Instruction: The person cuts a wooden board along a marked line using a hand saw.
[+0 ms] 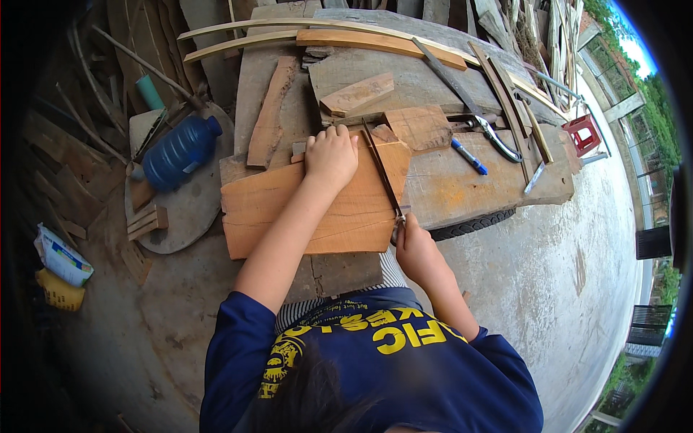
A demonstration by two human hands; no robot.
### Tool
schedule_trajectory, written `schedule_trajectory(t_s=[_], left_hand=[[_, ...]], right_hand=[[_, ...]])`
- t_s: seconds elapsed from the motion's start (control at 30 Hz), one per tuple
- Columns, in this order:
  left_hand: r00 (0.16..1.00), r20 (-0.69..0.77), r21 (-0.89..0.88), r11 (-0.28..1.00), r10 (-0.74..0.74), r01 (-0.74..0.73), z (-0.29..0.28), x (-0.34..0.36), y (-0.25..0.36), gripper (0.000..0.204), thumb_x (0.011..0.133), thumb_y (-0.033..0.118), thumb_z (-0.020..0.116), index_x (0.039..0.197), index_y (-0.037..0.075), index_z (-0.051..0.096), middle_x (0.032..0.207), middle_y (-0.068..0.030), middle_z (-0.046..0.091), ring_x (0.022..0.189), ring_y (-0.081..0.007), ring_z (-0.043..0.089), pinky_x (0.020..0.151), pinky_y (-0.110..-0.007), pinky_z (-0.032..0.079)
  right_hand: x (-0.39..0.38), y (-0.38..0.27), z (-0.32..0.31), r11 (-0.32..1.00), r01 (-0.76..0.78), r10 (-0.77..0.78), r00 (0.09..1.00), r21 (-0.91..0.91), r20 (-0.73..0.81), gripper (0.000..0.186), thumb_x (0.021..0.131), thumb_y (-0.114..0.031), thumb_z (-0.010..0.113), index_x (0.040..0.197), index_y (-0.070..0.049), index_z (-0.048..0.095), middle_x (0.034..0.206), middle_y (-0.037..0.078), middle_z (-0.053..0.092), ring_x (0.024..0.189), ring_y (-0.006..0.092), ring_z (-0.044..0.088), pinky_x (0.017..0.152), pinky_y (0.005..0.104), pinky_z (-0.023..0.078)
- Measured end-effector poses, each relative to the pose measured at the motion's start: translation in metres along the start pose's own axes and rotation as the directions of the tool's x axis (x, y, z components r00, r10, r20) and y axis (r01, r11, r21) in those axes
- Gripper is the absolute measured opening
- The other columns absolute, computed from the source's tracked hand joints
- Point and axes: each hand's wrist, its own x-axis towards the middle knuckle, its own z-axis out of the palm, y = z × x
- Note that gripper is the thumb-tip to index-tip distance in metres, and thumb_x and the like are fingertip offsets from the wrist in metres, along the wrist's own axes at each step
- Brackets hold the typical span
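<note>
My left hand [332, 159] grips the upper part of an orange-brown wooden board [281, 202], its fingers curled at the far edge. My right hand [411, 245] is closed on the handle of a narrow-bladed saw [384, 169], whose blade lies across the board's right part, pointing away from me. A squarish wood block [417, 123] sits just beyond the board. To the right lie a blue marker [469, 156] and a larger saw [451, 79] with a pale curved handle.
A worn plank bench [491, 187] holds long strips [375, 49] and offcuts [271, 108]. A tire [476, 225] is under its edge. Scrap wood, a blue water jug [173, 159] and sacks [61, 256] are at left; a red crate [581, 133] is at right.
</note>
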Motion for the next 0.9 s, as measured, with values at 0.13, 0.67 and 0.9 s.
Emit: schedule_trajectory(t_s=[0.13,0.67,0.9], left_hand=[[0.995,-0.006,-0.006,0.995,-0.101,0.101,0.001,0.004,0.006,0.035,0.099,0.033,0.042,0.101,0.002,0.056,0.097,-0.0159,0.065,0.09,-0.0327,0.064,0.077,-0.047,0.051],[0.993,0.076,-0.025,0.996,-0.088,0.091,-0.005,0.009,0.006,0.036,0.1,0.033,0.038,0.1,0.002,0.057,0.1,-0.0175,0.065,0.094,-0.0331,0.064,0.078,-0.046,0.053],[0.992,0.08,-0.021,0.995,-0.096,0.098,-0.008,0.007,0.004,0.038,0.101,0.033,0.036,0.101,0.002,0.057,0.101,-0.0179,0.065,0.095,-0.0336,0.064,0.078,-0.046,0.053]], right_hand=[[-0.005,-0.005,0.003,1.0,-0.01,0.009,0.999,-0.028,-0.049,0.019,0.097,-0.013,0.044,0.102,0.005,0.045,0.08,0.034,0.06,0.083,0.052,0.057,0.069,0.0542,0.046],[-0.021,0.011,0.015,0.997,-0.057,0.059,0.996,0.045,-0.061,0.016,0.096,-0.013,0.044,0.1,0.003,0.046,0.083,0.035,0.06,0.083,0.0524,0.057,0.07,0.0561,0.045],[-0.077,0.028,0.026,0.984,-0.144,0.148,0.989,0.101,-0.027,0.017,0.096,-0.014,0.044,0.104,0.001,0.041,0.079,0.034,0.06,0.077,0.0515,0.059,0.068,0.0557,0.046]])
